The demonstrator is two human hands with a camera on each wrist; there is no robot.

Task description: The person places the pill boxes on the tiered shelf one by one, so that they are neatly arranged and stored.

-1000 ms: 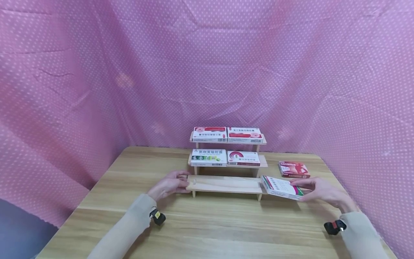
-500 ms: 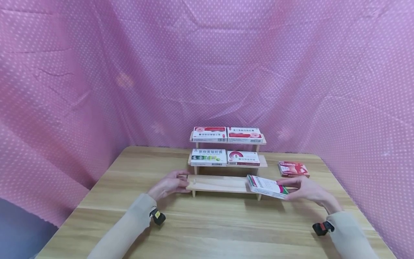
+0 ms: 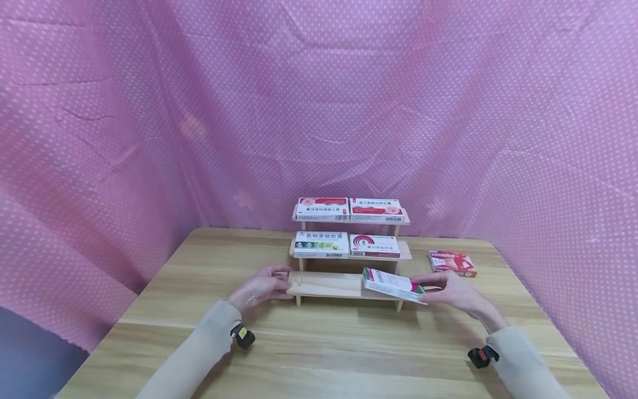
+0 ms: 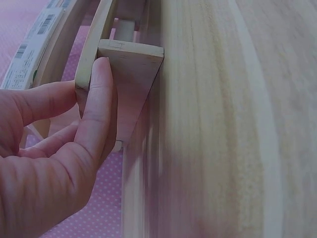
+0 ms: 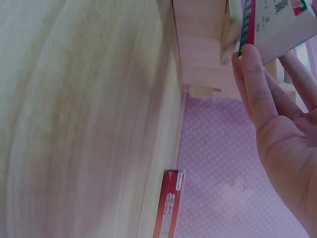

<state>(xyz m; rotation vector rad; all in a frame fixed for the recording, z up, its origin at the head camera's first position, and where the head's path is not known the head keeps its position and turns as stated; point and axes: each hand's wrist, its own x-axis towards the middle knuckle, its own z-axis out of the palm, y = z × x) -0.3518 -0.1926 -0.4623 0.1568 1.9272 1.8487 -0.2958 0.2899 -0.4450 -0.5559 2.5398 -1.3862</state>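
My left hand pinches the left end of the lowest board of a three-step wooden display rack. In the left wrist view, the fingers lie around that board's end, close by its upright support. My right hand grips one end of a white medicine box with green and magenta trim. The box is tilted, its far end over the right half of the lowest board. In the right wrist view, fingertips of the right hand are against the medicine box.
Two red-and-white medicine boxes lie on the top step. On the middle step are a green-and-white box and a white-and-maroon box. A red box lies on the table, right of the rack. Pink dotted cloth hangs behind.
My right hand has moved left with the white medicine box, bringing it from the rack's right end over the lowest board. The left hand keeps its place on the board's end.
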